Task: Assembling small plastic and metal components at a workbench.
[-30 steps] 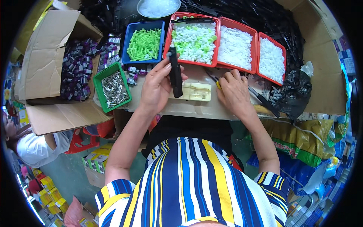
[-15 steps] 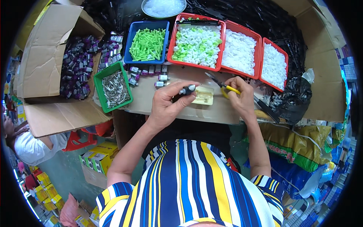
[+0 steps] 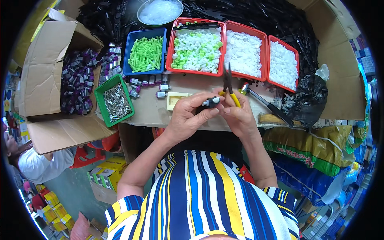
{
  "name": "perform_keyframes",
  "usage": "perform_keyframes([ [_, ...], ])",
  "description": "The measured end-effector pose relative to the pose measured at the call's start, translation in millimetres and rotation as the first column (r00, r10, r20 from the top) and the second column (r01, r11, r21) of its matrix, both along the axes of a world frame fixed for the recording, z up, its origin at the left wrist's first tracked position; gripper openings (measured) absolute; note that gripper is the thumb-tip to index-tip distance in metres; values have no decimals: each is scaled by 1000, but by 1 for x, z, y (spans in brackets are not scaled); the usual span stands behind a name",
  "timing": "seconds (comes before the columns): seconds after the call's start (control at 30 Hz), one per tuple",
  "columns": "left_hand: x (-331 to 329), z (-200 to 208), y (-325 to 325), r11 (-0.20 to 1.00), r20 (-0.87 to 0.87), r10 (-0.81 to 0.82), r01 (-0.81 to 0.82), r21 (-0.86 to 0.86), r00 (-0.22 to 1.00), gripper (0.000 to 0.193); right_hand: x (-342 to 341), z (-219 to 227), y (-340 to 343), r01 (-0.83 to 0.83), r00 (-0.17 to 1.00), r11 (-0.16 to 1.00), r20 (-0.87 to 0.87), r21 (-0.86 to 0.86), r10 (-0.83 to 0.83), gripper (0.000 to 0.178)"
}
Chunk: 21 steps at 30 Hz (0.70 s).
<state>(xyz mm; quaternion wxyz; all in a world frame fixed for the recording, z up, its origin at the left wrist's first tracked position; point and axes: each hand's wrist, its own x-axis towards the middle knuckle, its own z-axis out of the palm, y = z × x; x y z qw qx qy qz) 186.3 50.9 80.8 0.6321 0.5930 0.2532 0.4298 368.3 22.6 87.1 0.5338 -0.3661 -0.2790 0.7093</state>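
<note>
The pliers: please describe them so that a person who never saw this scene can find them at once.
Find the largest red tray, full of mixed white and green pieces. Near its lower right corner, the right hand holds the pliers, their dark jaws pointing toward the picture's upper edge. Their yellow handles set them apart from the black-handled tool lying to their right.

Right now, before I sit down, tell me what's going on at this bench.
The left hand grips a black part with a white tip, and the right hand holds yellow-handled pliers, their jaws pointing away from the body. The hands are close together at the front of the bench. A cream tray sits left of them, a black-handled tool lies right, and red bins of small, mostly white pieces stand beyond.
</note>
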Motion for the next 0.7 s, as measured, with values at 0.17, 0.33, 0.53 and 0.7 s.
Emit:
perform_keyframes([
  [0.17,-11,9,-3,983,12,81,-78,-165,997,35,19,-1,-6,-82,942,953,334,292,-21,17],
  [0.33,-19,3,-4,991,-163,137,-135,26,977,37,19,9,-15,-349,412,825,864,444,-290,30],
  [0.53,-20,3,-8,955,-224,216,-159,249,950,25,12,16,-16,-545,145,692,866,473,-479,21],
  [0.7,-23,8,-11,965,-259,145,-79,249,955,22,23,12,-20,-585,115,665,859,464,-498,18],
])
